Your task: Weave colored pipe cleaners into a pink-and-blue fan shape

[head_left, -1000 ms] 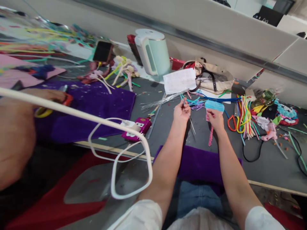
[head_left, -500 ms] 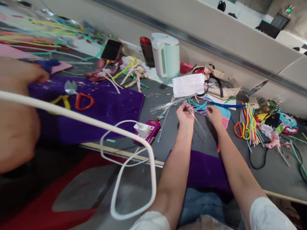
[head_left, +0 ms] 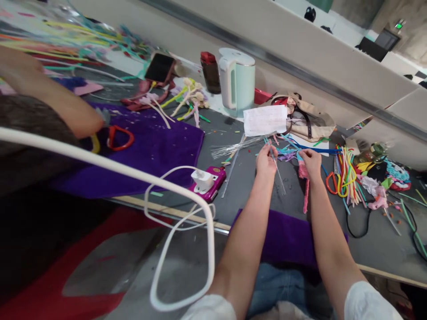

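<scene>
My left hand [head_left: 266, 161] is closed around a few thin wires with a blue part at the top; the wire ends [head_left: 282, 180] point down past my wrist. To its right, my right hand [head_left: 311, 162] pinches the upper part of a blue and pink fuzzy piece [head_left: 303, 169], whose pink strip [head_left: 306, 195] hangs toward the table's front. Purple and blue fuzzy stems [head_left: 286, 153] lie between the hands. A bundle of bare silver wires [head_left: 230, 149] rests left of my left hand.
A kettle [head_left: 236, 82], a paper sheet [head_left: 265, 120] and a beige bag [head_left: 313, 118] stand behind. Scissors [head_left: 331, 182] and colored stems [head_left: 348, 175] are right. A purple power strip [head_left: 213, 182] and white cable [head_left: 133, 171] are left, near another person's arm [head_left: 66, 100].
My right hand has moved a little right, and the blue and pink piece is now in its fingers. My left hand still holds the wires. The other person's arm has shifted over the purple cloth.
</scene>
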